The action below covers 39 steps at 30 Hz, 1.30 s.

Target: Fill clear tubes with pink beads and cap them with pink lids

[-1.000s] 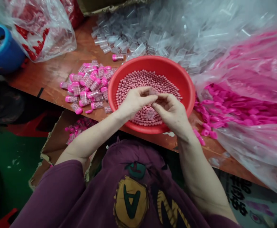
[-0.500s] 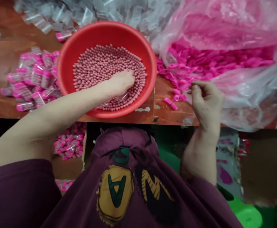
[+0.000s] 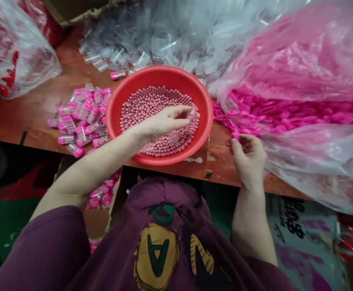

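A red bowl (image 3: 205, 139) of pink beads (image 3: 148, 105) sits at the table's front edge. Over the beads, on the bowl's right side, my left hand (image 3: 173, 121) pinches a clear container (image 3: 192, 117) filled with beads between thumb and fingertips. My right hand (image 3: 249, 155) is beside the loose pink caps (image 3: 246, 115), with its fingers curled around a pink cap (image 3: 235, 137) that is partly hidden.
Filled containers with pink caps (image 3: 85, 115) lie left of the bowl. Empty clear containers (image 3: 170, 48) are heaped behind it. A pink plastic bag (image 3: 300, 60) spreads across the right. A bag with red pieces (image 3: 15, 52) lies at the far left.
My left hand has lifted from the beads with a filled container showing at its fingertips. My right hand has closed on a cap. The view has shifted, showing more of the table's left and back.
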{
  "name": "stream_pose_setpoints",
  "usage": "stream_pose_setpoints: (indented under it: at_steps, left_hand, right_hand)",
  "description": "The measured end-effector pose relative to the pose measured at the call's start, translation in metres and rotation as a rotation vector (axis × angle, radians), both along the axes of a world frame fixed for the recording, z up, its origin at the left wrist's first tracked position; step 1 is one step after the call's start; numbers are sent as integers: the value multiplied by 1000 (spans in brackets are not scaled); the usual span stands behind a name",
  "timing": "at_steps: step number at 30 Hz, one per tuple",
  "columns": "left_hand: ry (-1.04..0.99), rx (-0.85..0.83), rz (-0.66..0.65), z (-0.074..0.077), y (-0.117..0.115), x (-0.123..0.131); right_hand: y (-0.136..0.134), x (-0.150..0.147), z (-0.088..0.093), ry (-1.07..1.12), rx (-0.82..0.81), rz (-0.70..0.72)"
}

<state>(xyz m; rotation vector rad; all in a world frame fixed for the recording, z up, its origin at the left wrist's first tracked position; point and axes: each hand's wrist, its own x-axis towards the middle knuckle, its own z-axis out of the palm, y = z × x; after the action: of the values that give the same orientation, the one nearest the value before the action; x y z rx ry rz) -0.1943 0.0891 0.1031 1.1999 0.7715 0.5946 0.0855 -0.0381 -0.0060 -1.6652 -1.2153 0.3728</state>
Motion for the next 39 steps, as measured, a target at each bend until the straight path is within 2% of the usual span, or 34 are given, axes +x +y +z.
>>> stream_pose_setpoints:
  at_steps: [3,5,8,13,19,25,29,34,39]
  left_hand:
    - [-149,-309,64,10,-19,-5]
    - [-221,-442,140,11,-31,-6]
    - [-287,-532,256,9,-46,-9]
    - [-336,-555,374,-1,-63,-14]
    - [-295,-476,406,-11,-67,-16]
    - [-272,-542,463,-8,-62,-16]
    - [-286,-563,466,-9,-59,-17]
    - [-274,-506,426,-15,-61,-17]
    - [-230,-462,410,-18,-62,-17]
  right_hand:
    - [25,-17,28,196,91,80]
    - [39,-38,47,260,154,186]
    - [51,-74,69,225,209,358]
    - [50,-110,86,121,118,505]
    - [53,-112,86,-103,113,587]
    - [63,-96,63,-324,178,439]
    - [60,-103,65,-198,226,377]
    - [56,-114,79,-66,222,519]
    - [58,-109,78,-32,174,546]
